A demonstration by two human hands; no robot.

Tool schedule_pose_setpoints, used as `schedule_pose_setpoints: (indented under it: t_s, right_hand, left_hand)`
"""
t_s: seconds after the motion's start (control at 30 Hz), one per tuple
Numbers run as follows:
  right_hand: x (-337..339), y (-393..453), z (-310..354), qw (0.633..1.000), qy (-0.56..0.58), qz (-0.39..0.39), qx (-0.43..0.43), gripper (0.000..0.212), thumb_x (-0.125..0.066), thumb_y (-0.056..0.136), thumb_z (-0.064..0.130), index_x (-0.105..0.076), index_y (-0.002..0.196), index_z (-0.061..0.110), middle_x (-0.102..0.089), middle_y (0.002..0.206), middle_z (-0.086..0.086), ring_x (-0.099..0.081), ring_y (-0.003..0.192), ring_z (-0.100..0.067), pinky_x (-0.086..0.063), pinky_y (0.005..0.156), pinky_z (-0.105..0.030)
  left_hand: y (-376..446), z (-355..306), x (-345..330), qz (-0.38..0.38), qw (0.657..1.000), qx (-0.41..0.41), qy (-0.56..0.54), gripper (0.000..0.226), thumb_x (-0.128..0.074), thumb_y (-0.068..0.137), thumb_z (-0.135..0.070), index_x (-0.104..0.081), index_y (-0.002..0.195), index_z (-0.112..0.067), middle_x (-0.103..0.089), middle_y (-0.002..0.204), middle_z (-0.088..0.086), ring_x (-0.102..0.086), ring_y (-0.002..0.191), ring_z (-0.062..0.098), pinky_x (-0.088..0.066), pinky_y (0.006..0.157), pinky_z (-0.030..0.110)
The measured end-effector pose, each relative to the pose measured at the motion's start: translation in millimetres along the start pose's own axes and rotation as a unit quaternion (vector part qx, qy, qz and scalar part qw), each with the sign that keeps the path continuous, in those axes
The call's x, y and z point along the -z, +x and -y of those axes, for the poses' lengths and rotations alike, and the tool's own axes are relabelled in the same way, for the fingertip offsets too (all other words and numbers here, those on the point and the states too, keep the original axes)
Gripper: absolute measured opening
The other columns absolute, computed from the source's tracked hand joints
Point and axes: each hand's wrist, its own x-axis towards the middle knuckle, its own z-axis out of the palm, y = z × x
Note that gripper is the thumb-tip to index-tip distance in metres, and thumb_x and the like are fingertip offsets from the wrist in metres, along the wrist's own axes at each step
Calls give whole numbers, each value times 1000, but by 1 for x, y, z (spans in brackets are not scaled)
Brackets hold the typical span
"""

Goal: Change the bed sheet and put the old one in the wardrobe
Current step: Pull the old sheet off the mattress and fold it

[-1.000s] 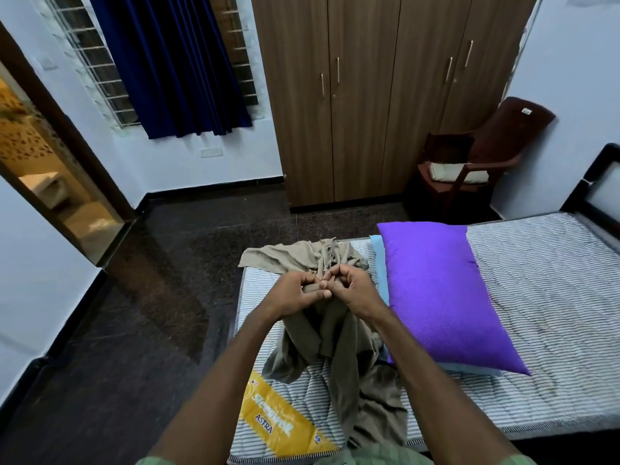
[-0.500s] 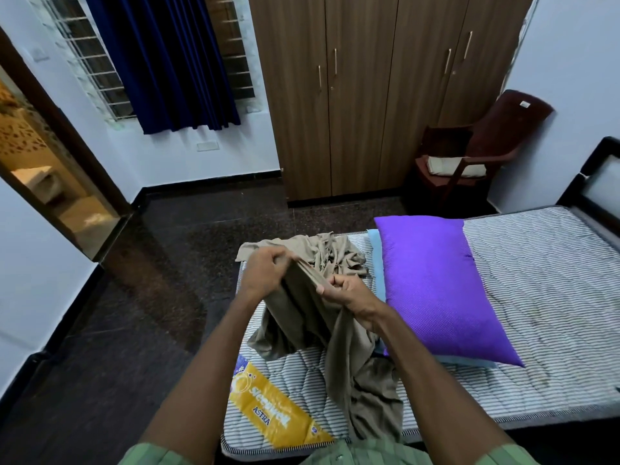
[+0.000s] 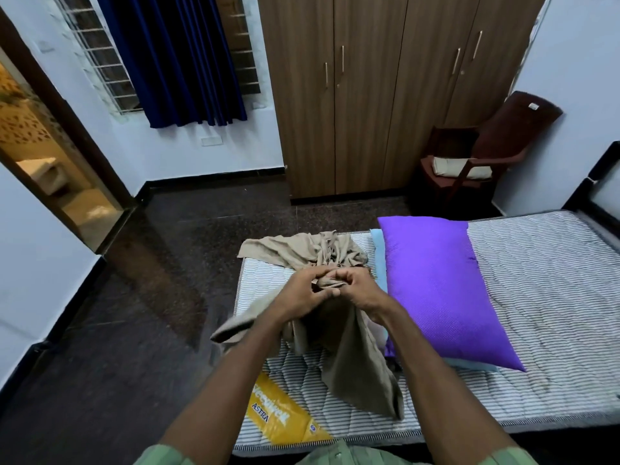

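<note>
Old bed sheet [image 3: 339, 333], tan-olive, thin limp cloth, bunched in a loose heap near the foot-end corner of the mattress [image 3: 553, 297], one end draped over the far edge, a long tail trailing toward the near edge. Judged light, soft, no stiffness, likely to slump and slide out of a fold; best taken at an edge or corner, not mid-bunch. Left hand [image 3: 303, 295] and right hand [image 3: 359, 290] meet above the heap, fingers of both curled and pinching a gathered ridge of the cloth between them; exactly which hem it is can't be made out in the crumple. Mattress is bare, quilted, grey-white striped, yellow brand label [image 3: 278, 414] at the near corner. Purple pillow [image 3: 443, 290], smooth sheen, lies just beside the sheet on a pale blue one. Wood-grain wardrobe [image 3: 385, 95] well apart, doors closed.
</note>
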Motion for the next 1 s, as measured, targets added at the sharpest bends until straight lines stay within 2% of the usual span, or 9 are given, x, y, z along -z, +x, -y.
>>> schedule_pose_setpoints:
  t_s: [0.13, 0.23, 0.37, 0.5, 0.57, 0.67, 0.8, 0.9, 1.0]
  right_hand:
    - [5, -1, -10, 1000, 10, -18, -18, 42, -76, 63, -13, -71, 102, 2, -73, 89, -5, -65, 83, -14, -52, 72, -24]
    - [11, -4, -17, 997, -1, -14, -81, 36, -88, 69, -3, -69, 98, 7, -75, 85, -7, -68, 79, -20, -57, 69, -32]
    - [8, -5, -38, 980, -144, 43, -133, 17, -84, 76, 36, -75, 86, 25, -75, 84, 8, -70, 80, -13, -57, 75, -35]
    - [11, -13, -38, 924, -328, -113, -160, 15, -54, 84, 26, -66, 91, 19, -68, 93, -7, -65, 89, -30, -53, 81, -37]
    - [14, -15, -32, 880, -398, -208, -159, 21, -51, 87, 22, -66, 101, 21, -69, 97, -10, -65, 93, -35, -47, 77, -36]
    - [11, -8, -30, 928, -274, -231, -104, 23, -48, 81, 13, -63, 95, 21, -70, 88, 0, -64, 88, -32, -50, 74, -37]
    - [4, -2, -33, 968, -167, -184, -37, 14, -63, 80, 11, -67, 83, 24, -69, 77, 10, -65, 77, -14, -53, 72, -38]
    - [-7, 3, -23, 977, -176, -122, 11, 17, -73, 74, 12, -74, 80, 28, -73, 76, 11, -67, 72, -8, -53, 69, -32]
    - [-10, 7, -16, 972, -207, -106, 28, 18, -75, 67, 11, -76, 82, 21, -74, 75, 7, -69, 74, -13, -53, 67, -31]
  left_hand:
    - [3, 22, 12, -29, 993, 50, 106, 23, -71, 86, -46, -63, 69, -35, -58, 62, -14, -54, 61, 4, -53, 66, 43]
    - [1, 25, 24, -102, 988, 46, 109, 14, -61, 89, -41, -72, 85, -33, -70, 74, -13, -63, 69, 6, -52, 65, 34]
    - [4, 30, 51, -379, 917, 128, 7, 14, -65, 96, -22, -78, 92, -19, -73, 82, -8, -65, 76, 9, -46, 69, 27]
    - [6, 41, 60, -468, 847, 246, -57, 40, -63, 100, -38, -64, 70, -11, -54, 56, -7, -51, 56, 8, -37, 60, 31]
    - [5, 47, 58, -461, 844, 270, -46, 45, -63, 98, -44, -65, 72, -7, -59, 58, -1, -59, 61, 18, -38, 61, 32]
    - [0, 58, 60, -382, 871, 310, -14, 24, -75, 88, -41, -74, 95, -18, -75, 93, 0, -70, 94, 23, -51, 77, 33]
    - [0, 45, 27, -127, 980, 146, 36, 92, -97, 64, -36, -52, 143, -30, -52, 135, -9, -51, 122, 7, -44, 103, 26]
    - [7, 29, -9, -12, 999, 22, 32, 84, -95, 64, -37, -59, 140, -30, -62, 132, -6, -58, 122, 10, -48, 102, 26]
    - [7, 26, -9, 5, 998, 23, 61, 35, -91, 69, -35, -73, 100, -33, -70, 89, -17, -62, 82, -3, -46, 73, 24]
